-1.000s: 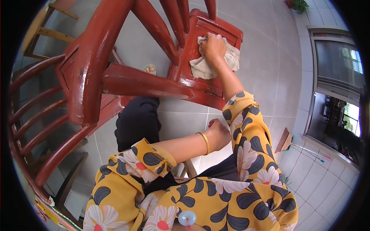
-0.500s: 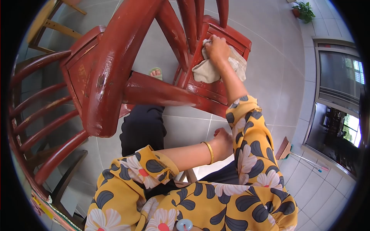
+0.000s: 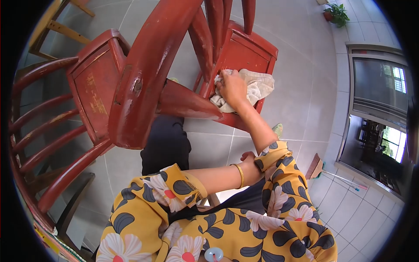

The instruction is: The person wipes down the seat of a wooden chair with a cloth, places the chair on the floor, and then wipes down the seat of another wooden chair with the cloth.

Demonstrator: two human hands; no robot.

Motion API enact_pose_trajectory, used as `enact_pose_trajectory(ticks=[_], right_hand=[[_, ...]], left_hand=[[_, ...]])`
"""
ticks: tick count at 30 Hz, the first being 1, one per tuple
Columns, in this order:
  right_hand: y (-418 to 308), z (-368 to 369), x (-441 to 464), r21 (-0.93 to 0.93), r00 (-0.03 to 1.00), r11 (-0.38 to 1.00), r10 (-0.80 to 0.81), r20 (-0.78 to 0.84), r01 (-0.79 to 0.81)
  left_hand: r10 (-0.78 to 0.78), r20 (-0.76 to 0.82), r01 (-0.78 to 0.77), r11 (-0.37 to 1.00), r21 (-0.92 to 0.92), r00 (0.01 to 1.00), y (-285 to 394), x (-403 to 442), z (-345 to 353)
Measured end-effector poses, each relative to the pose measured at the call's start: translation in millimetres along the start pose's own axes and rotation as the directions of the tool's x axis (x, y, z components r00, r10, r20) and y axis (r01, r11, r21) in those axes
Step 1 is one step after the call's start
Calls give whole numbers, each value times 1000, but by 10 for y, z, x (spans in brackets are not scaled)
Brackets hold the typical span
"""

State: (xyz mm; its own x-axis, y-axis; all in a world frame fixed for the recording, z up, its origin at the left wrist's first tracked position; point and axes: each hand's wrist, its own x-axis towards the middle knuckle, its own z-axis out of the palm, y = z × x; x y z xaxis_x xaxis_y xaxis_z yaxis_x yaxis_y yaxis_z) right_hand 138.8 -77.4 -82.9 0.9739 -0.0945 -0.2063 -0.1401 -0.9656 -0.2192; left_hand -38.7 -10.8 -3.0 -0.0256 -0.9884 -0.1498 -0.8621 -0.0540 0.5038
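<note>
Right hand [image 3: 233,89] curled onto a cloth [image 3: 257,82].
At left, red slats [image 3: 50,122]; then a thick red post [image 3: 146,78]. The cloth lies crumpled on the near end of a red panel [image 3: 245,53], its left part bunched under the right hand's bent fingers. Below, the left hand [image 3: 250,170] is by the right sleeve [image 3: 276,153], partly hidden; how far it is spread, or whether it holds anything, can't be told. Farther right, a broom [image 3: 315,167].

A glossy, red-painted wooden panel [image 3: 244,54] carries a crumpled off-white cloth [image 3: 258,85], bunched across its near end and hanging past its right edge. Beneath spreads a gray tiled floor [image 3: 301,100], where a green slipper [image 3: 278,129] rests near the panel's near right corner.
</note>
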Motion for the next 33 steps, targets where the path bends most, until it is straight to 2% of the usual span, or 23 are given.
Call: enact_pose_trajectory(ticks=[4, 6, 7, 9, 12, 13, 14, 15, 16, 18, 19, 20, 21, 22, 23, 24, 25, 26, 28, 29, 30, 31, 33], right_hand=[[243, 51, 367, 45, 997, 999, 26, -78, -22], [320, -6, 745, -9, 975, 989, 143, -169, -147], [333, -51, 888, -4, 976, 990, 141, -167, -143], [366, -144, 1115, 1, 950, 971, 234, -209, -239], [368, -161, 1276, 34, 919, 957, 286, -270, -288], [341, -174, 1240, 19, 924, 955, 291, -249, -296], [321, -155, 1138, 15, 922, 954, 295, -251, -301], [287, -143, 1027, -16, 954, 973, 223, -200, -230], [240, -130, 891, -44, 978, 987, 149, -143, -157], [130, -73, 486, -33, 993, 996, 79, -90, -83], [88, -31, 296, -6, 996, 997, 75, -48, -76], [50, 4, 144, 21, 998, 997, 69, -8, -69], [-7, -7, 58, 4, 997, 998, 69, 18, -69], [9, -13, 75, 0, 998, 998, 68, 17, -68], [34, -6, 109, 31, 998, 998, 59, -2, -59], [69, 22, 154, 64, 998, 997, 51, -21, -50], [119, 45, 246, 57, 994, 996, 71, -89, -66], [180, 46, 361, 57, 993, 996, 74, -87, -69], [297, 31, 667, 54, 955, 982, 188, -228, -180], [347, 0, 815, 59, 955, 982, 189, -230, -180], [392, -61, 970, 50, 934, 965, 261, -244, -257], [441, -109, 1083, 41, 909, 943, 330, -256, -331], [592, -213, 1208, 76, 894, 930, 366, -258, -359]], left_hand=[[-56, -22, 57, 997, 49, 998, -84, -3, -209], [46, 53, -46, 999, -6, 998, -210, 83, -233], [8, 56, -1, 992, -127, 998, -219, 147, -173], [2, 22, 0, 995, -99, 1000, -223, 147, -92], [27, -39, -28, 999, -33, 999, -255, 69, -101], [-46, -16, 44, 995, -88, 999, -238, 103, -83], [-113, 10, 113, 984, -141, 994, -214, 162, -41], [-123, 103, 138, 978, -154, 987, -176, 397, 178], [-122, 98, 136, 978, -155, 988, -186, 318, 104], [15, 1, -15, 990, -139, 1000, -197, 81, -155], [-3, 274, 81, 958, -275, 962, -223, 107, -464], [67, 339, -17, 989, -149, 938, -169, 104, -399], [27, 119, -14, 994, -105, 993, -62, 99, -87], [-9, -109, 3, 998, -62, 994, 12, 114, 202], [-11, -109, 4, 998, -60, 994, -30, 86, 40], [-8, 129, 24, 992, -120, 992, -95, 27, -252], [12, 361, 55, 983, -176, 933, -120, 7, -409], [15, 362, 53, 983, -178, 932, -119, 44, -342], [-53, 85, 63, 990, -123, 995, -178, 173, 23], [-78, -200, 38, 980, -194, 977, -197, 266, 329], [-81, -198, 43, 981, -190, 977, -230, 241, 267], [-63, -34, 59, 992, -111, 997, -253, 178, 103], [-70, 244, 61, 997, 43, 967, -305, 41, -272]])
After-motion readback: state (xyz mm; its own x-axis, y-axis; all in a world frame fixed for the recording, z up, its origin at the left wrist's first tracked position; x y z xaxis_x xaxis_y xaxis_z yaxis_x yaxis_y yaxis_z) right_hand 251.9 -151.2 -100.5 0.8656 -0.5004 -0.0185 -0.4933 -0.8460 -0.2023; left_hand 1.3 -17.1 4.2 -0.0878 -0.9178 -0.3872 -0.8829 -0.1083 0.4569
